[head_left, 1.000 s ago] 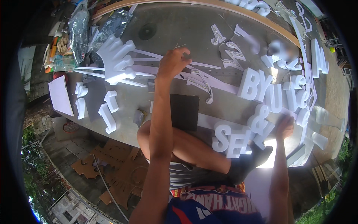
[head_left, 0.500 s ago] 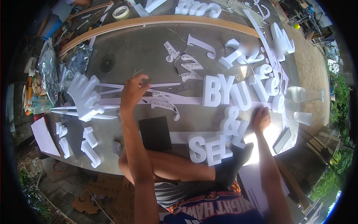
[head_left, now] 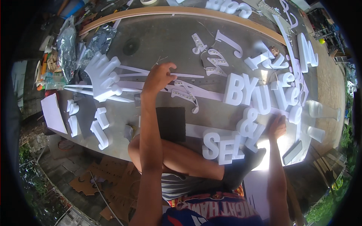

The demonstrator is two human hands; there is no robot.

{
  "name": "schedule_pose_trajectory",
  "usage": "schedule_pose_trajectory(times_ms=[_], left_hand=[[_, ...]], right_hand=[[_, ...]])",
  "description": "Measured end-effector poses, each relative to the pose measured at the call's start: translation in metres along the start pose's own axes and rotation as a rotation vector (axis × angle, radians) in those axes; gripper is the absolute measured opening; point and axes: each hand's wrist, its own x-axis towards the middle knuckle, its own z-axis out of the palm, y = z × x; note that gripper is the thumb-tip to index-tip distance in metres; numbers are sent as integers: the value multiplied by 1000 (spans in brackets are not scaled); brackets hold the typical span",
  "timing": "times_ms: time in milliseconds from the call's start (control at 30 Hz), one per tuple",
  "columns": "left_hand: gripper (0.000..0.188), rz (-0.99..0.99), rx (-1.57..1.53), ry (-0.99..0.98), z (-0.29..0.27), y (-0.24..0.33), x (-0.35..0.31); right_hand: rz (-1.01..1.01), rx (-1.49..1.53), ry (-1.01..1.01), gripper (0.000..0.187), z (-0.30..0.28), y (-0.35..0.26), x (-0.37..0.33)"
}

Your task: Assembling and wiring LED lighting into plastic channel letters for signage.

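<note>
My left hand (head_left: 160, 78) hovers over the middle of the table, fingers curved and thumb apart, with nothing visible between them. Just right of it lies a flat letter-shaped piece (head_left: 183, 94) dotted with small light modules. Behind the hand, thin wires (head_left: 161, 59) stick up. My right hand (head_left: 278, 127) is closed beside a small white raised letter (head_left: 295, 114), low over a long pale strip; its fingertips are partly hidden, so anything in them cannot be made out. Thick white block letters (head_left: 241, 90) stand in a cluster left of that hand, with a white ampersand (head_left: 249, 123) among them.
A white crown-shaped piece (head_left: 101, 77) and long pointed strips lie to the left. A dark square sheet (head_left: 171, 123) lies near my bent leg. Across the far side runs a long brown bar (head_left: 181, 11). Clear cups (head_left: 316, 134) stand at the right edge, near a dark rectangular block (head_left: 292, 152).
The whole view has shifted, so the table's things appear further right and mostly higher. Both hands keep nearly the same places over the table and the same finger poses.
</note>
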Motion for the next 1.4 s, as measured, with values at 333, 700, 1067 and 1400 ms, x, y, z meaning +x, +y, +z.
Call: schedule_pose_trajectory(times_ms=[333,700,1067,1400], left_hand=[[35,341,-247,257,-68,58,-100],[21,-139,-282,970,-127,-131,-324],[41,-544,545,1100,-196,-371,-367],[59,-784,929,792,-215,-480,-395]], right_hand=[[-86,57,39,42,12,26,6],[-178,833,98,46,-126,-50,-70],[-660,401,-675,58,-98,-273,-119],[-707,317,-531,70,-59,-312,-154]])
